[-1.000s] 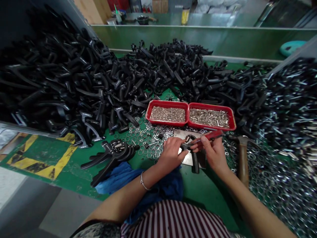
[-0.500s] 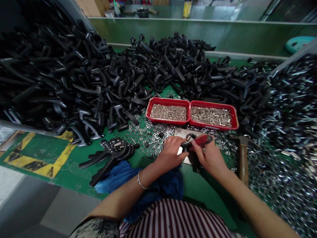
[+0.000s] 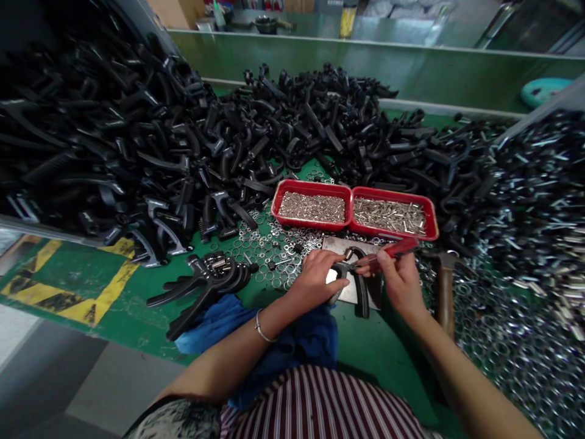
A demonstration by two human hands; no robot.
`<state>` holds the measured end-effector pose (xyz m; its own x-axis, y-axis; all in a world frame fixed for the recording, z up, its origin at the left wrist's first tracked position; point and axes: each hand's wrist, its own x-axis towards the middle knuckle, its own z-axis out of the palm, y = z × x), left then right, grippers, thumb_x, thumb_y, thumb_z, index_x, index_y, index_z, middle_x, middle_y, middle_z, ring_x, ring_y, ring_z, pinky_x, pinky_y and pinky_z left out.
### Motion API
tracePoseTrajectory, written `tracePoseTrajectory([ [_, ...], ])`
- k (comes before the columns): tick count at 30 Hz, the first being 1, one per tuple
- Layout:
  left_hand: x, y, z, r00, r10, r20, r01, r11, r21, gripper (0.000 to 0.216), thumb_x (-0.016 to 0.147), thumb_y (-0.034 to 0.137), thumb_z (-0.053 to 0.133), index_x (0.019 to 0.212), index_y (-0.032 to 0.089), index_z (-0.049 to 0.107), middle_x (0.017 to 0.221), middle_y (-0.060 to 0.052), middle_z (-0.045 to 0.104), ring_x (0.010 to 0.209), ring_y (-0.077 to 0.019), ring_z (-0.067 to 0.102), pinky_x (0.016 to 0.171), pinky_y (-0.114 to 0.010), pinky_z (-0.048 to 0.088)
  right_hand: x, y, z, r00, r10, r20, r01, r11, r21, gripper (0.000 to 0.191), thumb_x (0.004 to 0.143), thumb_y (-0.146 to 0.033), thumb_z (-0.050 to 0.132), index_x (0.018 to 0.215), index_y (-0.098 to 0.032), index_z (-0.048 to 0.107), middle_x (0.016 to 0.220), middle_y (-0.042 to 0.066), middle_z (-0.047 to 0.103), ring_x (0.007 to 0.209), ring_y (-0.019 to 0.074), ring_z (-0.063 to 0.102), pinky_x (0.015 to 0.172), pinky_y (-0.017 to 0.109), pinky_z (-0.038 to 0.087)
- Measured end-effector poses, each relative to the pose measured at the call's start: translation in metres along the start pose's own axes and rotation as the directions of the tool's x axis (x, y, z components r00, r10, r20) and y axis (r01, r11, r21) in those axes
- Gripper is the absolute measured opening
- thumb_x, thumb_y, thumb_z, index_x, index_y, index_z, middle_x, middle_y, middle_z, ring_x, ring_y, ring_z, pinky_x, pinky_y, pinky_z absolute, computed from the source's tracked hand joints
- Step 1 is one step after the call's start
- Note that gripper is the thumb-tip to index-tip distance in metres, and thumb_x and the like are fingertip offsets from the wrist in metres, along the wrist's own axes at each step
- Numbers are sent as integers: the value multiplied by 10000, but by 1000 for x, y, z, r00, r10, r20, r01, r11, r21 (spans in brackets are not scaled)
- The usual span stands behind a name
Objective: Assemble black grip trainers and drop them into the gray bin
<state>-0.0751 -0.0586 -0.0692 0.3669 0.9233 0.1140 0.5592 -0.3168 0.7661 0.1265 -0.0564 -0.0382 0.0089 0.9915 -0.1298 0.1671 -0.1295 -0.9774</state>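
My left hand (image 3: 319, 277) is closed on a black spring hand grip (image 3: 362, 294), holding it over a flat metal plate (image 3: 375, 291). The coil spring (image 3: 348, 254) of the grip shows just beyond my fingertips; part of the grip is under the hand. In my right hand (image 3: 404, 281) is a red-handled screwdriver (image 3: 398, 247). Its thin shaft points left at the joint of the grip; whether the tip touches is too small to tell. Left of my wrist lie several assembled black hand grips (image 3: 208, 283), stacked together.
Two red trays (image 3: 350, 227) hold small metal parts and pins. A hammer (image 3: 446, 292) lies right of my right hand. Black handles (image 3: 292, 116) are heaped behind and left. Metal rings (image 3: 507, 360) spread at right. A blue cloth (image 3: 214, 326) lies by the front edge.
My right hand has moved right and drawn the screwdriver back, so its shaft and more of the grip now show. My left hand stays about where it was.
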Motion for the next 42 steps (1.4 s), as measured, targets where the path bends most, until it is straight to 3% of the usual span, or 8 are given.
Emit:
tracePoseTrajectory([
  [5,-1,1,0,1000,8,-8,-8,1000,11,465,833,344,715,1256,225,564,1235,-65,608,1199,-268,489,1058,-429,351,-2,-5,0,999,-35,-2,34,997,-66,248,945,-501,521,1002,-299,388,962,76,727,755,260,725,690,425,589],
  [11,-2,1,-1,1000,8,-11,-8,1000,16,467,834,344,714,1257,213,565,1235,-70,610,1198,-269,489,1055,-426,351,-13,-11,0,995,-103,-16,91,931,-354,201,970,-473,468,1001,-275,486,913,100,743,869,287,722,856,447,533],
  [15,-1,1,1,1000,24,-9,-24,999,24,470,839,344,709,1265,213,559,1240,-75,612,1200,-275,488,1047,-428,348,-10,-7,3,990,-141,7,128,873,-470,241,936,-486,527,990,-251,521,927,134,730,872,320,708,836,468,519],
  [19,0,4,-2,1000,21,8,-21,999,46,453,848,357,703,1252,205,565,1233,-76,616,1190,-277,487,1022,-427,357,11,-17,10,999,-7,53,10,998,-57,321,836,-510,679,930,-271,486,704,19,691,528,223,638,524,355,510],
  [21,1,6,-4,1000,3,29,-5,998,64,457,846,378,704,1247,204,569,1228,-75,617,1178,-278,490,1012,-429,361,19,-24,13,987,62,147,-92,974,207,313,858,-547,632,896,-262,508,611,-30,637,405,160,541,424,305,464],
  [25,0,6,-7,999,5,38,-8,998,70,463,852,395,697,1256,212,565,1239,-66,616,1177,-268,493,1023,-425,354,21,-22,8,997,27,76,-58,890,451,312,872,-542,624,932,-247,540,743,3,709,555,153,655,520,280,541],
  [30,0,3,-5,1000,-1,24,0,998,58,466,844,379,706,1258,219,562,1237,-55,614,1175,-259,495,1025,-418,357,2,3,-3,998,-49,-46,58,973,223,233,907,-436,638,993,-283,485,865,19,750,708,206,730,621,329,582],
  [42,-1,2,-2,1000,20,-5,-19,998,63,469,842,360,712,1258,208,558,1239,-54,613,1194,-255,487,1048,-414,343,-5,2,7,997,-63,-39,63,998,-18,249,947,-502,527,1013,-276,446,934,67,745,750,246,734,737,410,579],
])
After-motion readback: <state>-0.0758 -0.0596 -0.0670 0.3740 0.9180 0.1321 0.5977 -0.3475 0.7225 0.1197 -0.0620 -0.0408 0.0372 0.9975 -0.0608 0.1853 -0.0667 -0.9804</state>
